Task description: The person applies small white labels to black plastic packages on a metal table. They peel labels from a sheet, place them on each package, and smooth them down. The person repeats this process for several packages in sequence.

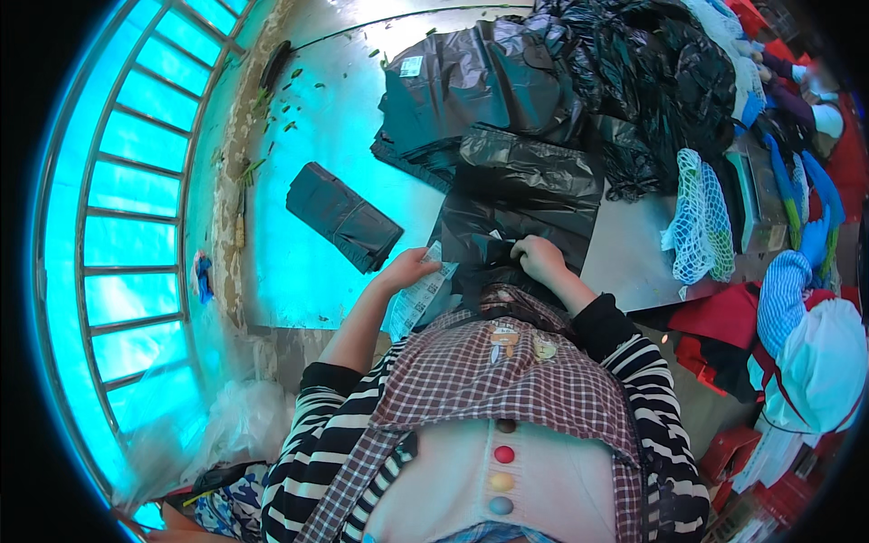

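A strip of printed paper labels (422, 292) is pinched in my left hand (407, 268), near the table's front edge. My right hand (540, 258) has its fingers closed on the edge of a black plastic bag (529, 197) that lies flat before me. A small white label shows on that bag, just left of my right fingers. Behind it lies a larger spread of black plastic bags (475, 81), with one white label near its left corner. A folded black bundle (345, 216), with a band around it, rests on the metal table to the left.
A heap of crumpled black plastic (652, 75) lies at the back right. Blue and white netting (694, 217) is at the table's right side. Green scraps (290, 126) are scattered at the left. A barred window (132, 217) stands beyond. Another person's hands (764, 64) are at the upper right.
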{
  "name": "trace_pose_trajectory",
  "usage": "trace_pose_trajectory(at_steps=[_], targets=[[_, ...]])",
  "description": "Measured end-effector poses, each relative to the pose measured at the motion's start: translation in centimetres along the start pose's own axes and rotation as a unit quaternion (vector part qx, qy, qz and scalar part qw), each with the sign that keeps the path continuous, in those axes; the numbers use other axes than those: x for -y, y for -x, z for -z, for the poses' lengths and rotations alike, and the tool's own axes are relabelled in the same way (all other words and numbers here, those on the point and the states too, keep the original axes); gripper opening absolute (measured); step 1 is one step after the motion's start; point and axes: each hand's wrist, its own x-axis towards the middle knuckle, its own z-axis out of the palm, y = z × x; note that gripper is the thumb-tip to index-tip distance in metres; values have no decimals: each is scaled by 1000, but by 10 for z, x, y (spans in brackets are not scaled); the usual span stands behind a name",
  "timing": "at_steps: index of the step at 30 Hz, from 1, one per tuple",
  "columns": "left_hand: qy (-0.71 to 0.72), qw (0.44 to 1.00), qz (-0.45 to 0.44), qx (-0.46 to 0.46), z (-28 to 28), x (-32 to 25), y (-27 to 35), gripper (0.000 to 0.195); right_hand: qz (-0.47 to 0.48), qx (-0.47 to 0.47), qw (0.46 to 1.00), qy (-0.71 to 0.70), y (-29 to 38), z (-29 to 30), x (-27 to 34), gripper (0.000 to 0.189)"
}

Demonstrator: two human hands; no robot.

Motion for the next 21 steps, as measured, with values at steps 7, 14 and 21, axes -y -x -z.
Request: trace_pose_trajectory(at_steps=[7, 14, 21], targets=[[-41, 999, -16, -10, 6, -3, 1, 30, 2, -17, 999, 48, 3, -9, 4, 18], [22, 997, -73, 11, 19, -38, 16, 26, 58, -74, 990, -101, -29, 92, 9, 19], [-91, 964, -249, 16, -23, -84, -27, 29, -67, -211, 969, 111, -80, 114, -13, 17]])
